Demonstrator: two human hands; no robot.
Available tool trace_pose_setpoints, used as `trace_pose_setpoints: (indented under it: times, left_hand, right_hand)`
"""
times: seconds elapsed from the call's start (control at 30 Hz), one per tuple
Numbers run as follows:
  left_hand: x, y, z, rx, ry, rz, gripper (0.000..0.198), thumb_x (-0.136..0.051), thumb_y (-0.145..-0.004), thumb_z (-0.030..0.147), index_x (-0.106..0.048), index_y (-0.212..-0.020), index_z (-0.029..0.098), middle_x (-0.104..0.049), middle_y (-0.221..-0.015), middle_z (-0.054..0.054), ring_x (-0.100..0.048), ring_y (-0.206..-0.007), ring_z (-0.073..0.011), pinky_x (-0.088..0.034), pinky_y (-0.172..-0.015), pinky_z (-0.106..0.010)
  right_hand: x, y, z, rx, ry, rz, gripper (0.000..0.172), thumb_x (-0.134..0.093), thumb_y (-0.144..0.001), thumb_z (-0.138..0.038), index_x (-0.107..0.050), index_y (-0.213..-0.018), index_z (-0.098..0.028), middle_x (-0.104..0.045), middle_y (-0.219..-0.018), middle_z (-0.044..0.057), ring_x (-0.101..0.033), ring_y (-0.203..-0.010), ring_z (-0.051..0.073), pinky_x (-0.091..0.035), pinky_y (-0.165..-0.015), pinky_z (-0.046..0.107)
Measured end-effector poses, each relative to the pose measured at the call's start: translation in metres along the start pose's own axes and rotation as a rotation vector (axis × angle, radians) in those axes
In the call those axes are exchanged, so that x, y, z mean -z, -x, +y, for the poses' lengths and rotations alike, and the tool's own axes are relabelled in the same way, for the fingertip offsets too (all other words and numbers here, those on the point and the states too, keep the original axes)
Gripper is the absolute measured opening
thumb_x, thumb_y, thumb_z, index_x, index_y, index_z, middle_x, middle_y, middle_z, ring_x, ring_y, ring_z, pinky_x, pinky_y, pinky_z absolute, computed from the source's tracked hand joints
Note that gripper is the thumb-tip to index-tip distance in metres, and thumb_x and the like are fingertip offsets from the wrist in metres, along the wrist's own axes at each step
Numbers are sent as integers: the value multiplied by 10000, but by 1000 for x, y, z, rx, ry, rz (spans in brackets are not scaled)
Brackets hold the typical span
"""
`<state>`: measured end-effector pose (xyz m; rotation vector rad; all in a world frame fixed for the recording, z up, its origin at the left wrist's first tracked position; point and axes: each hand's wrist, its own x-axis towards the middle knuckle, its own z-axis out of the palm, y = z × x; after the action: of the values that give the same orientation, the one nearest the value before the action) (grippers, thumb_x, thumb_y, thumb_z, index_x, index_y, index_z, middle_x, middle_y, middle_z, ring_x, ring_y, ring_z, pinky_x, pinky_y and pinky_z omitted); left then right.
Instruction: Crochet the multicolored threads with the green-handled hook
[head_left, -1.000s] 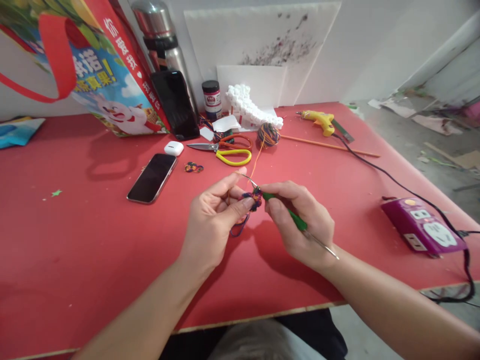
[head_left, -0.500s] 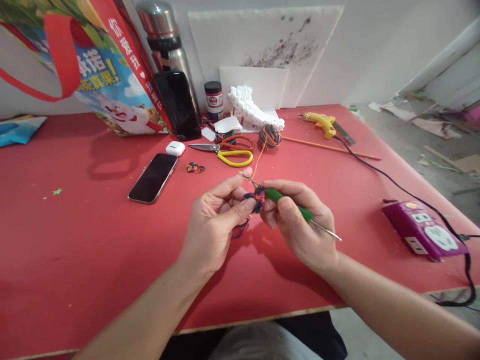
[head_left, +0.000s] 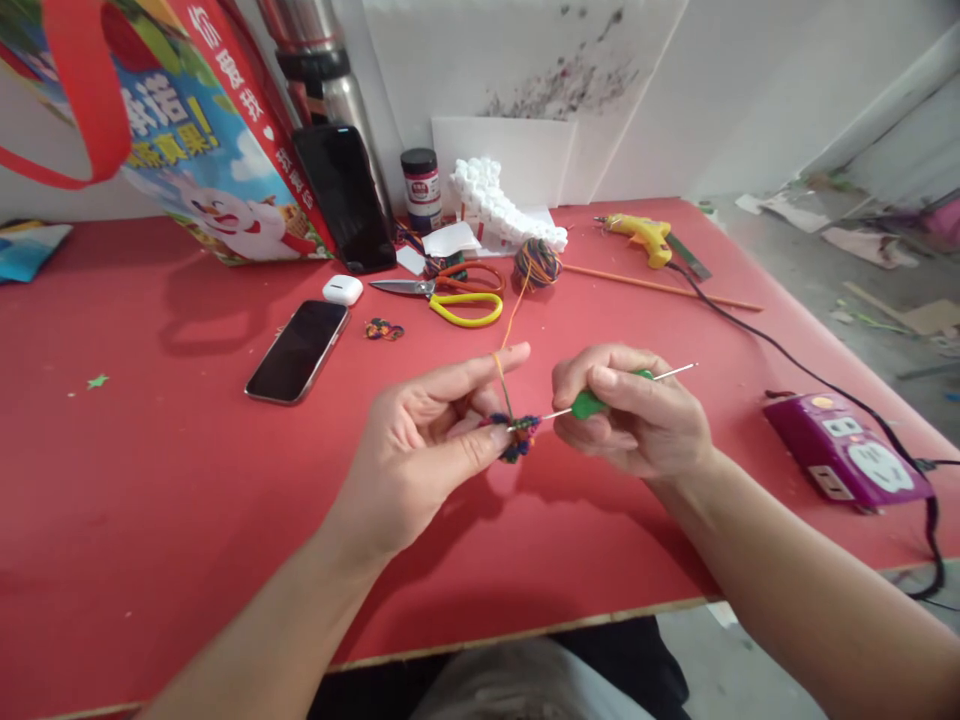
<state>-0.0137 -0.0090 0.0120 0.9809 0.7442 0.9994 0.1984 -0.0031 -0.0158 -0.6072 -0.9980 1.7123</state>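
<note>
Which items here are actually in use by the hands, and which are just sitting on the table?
In use:
- left hand pinching the multicoloured crochet piece
- right hand gripping the green-handled crochet hook
- yarn ball, strand running to the left index finger

Lying about:
- scissors
- flat phone
- earbud case
- glue gun
- purple power strip
- printed bag

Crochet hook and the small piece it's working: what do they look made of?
Crochet hook: thin shiny shaft, likely steel, with a matte green grip, probably plastic or rubber, held in the right hand. Crochet piece: multicoloured yarn, fuzzy looped texture, pinched by the left hand; fibre type unclear.
</note>
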Motion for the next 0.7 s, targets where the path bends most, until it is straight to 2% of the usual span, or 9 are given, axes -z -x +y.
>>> trace_pose_setpoints:
  times: [0.17, 0.4, 0.53, 0.7]
  left_hand:
    - [-1, 3, 4, 28, -69, -23, 412, -847, -813, 96, -901, -1158, 314, -635, -755, 11, -575, -677, -78, -512, -610, -162]
    - [0, 3, 3, 14, -122, -17, 432, -820, -830, 108, -884, -1226, 268, -686, -767, -18, -631, -706, -128, -561, -665, -225]
    - [0, 2, 2, 4, -114, -10, 421, -828, -834, 122, -886, -1219, 282, -682, -768, -16, -633, -709, -129, -550, -656, -222]
    - [2, 1, 0, -25, -91, -22, 422, -808, -853, 103, -885, -1216, 305, -683, -754, -6, -648, -697, -115, -553, -679, -215]
  right_hand:
    - [8, 3, -8, 1, 124, -35, 244, -857, -914, -363, -867, -820, -139, -571, -524, -3, -328, -373, 41, -173, -351, 187]
    - [10, 4, -14, 53, 241, 29, 268, -871, -901, -381, -861, -800, -133, -562, -535, -10, -309, -366, 35, -181, -354, 198]
    - [8, 4, -14, 71, 281, 67, 297, -889, -878, -417, -856, -778, -139, -565, -514, -12, -316, -363, 42, -199, -362, 215]
    - [6, 5, -15, 83, 299, 100, 283, -884, -873, -413, -859, -783, -146, -568, -509, 1, -321, -378, 50, -158, -362, 216]
